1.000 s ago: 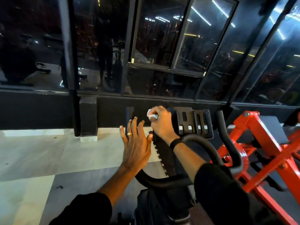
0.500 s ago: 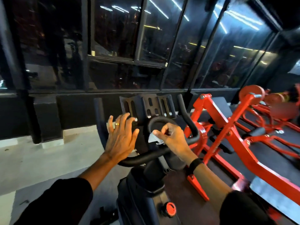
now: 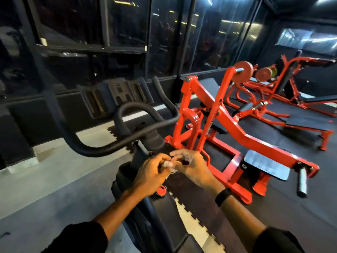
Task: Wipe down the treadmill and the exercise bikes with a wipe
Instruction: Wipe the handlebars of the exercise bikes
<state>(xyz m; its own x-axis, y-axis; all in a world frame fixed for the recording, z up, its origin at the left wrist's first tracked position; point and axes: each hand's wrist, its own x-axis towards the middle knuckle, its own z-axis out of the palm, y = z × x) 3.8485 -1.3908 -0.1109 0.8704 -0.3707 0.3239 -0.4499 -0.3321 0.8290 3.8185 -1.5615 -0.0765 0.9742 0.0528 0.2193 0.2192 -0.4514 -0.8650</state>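
While the two hands are held together in the lower middle of the frame, a small crumpled white wipe is pinched between them, above the dark body of the exercise bike. The left hand is curled, with its fingertips closed on the wipe. The right hand is also curled, and its thumb and fingers are seen to grip the same wipe from the other side; some of its fingers are blurred. A black band is worn on the right wrist, and dark sleeves are seen on both arms at the bottom edge.

The black handlebar of the bike is spread across the middle left of the frame, above the hands and apart from them, with a slotted black tray mounted behind it. A red knob is seen on the bike's body just below the left hand.

To the right of the bike, a red weight machine is placed on black floor mats, with a grey foot plate at its near end. A second red machine is set farther back, in the upper right. Dark glass panels with reflected ceiling lights fill the upper part of the frame, and pale floor tiles are seen at the lower left.
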